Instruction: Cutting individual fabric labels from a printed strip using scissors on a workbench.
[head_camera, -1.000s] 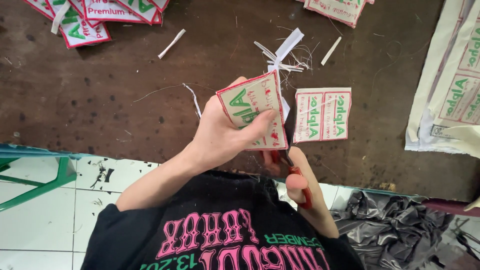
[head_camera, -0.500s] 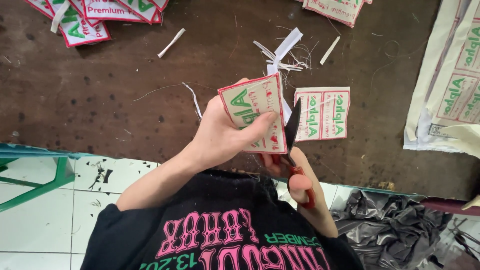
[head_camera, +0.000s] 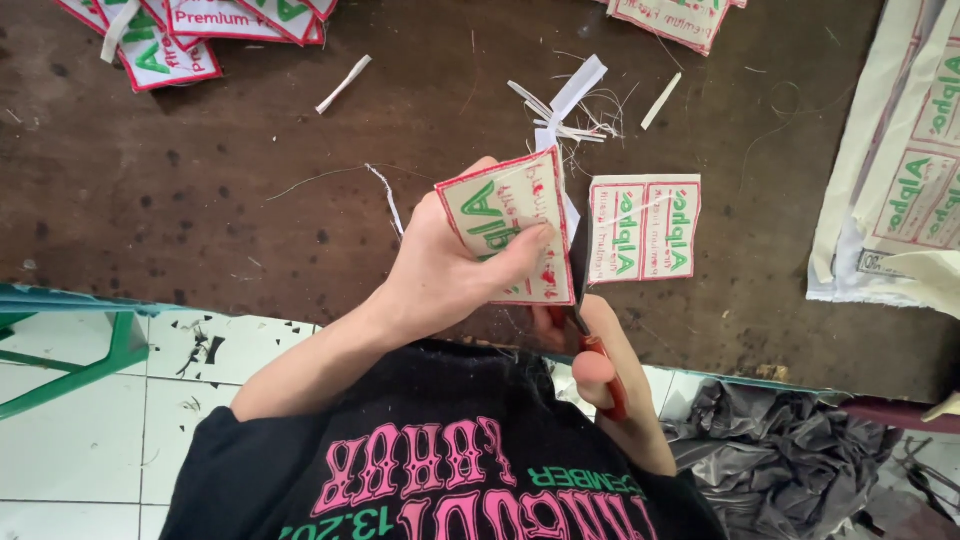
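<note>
My left fingers (head_camera: 520, 255) are pinching 1 cream label (head_camera: 510, 225) upright above the dark table (head_camera: 200, 200), keeping its edge free while my right hand (head_camera: 600, 365) is closing red-handled scissors (head_camera: 590, 330) along it.

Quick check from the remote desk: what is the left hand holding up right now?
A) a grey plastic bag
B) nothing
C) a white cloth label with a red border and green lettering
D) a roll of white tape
C: the left hand pinches a red-bordered cloth label with green lettering, while the right hand works red-handled scissors along its edge.
</note>
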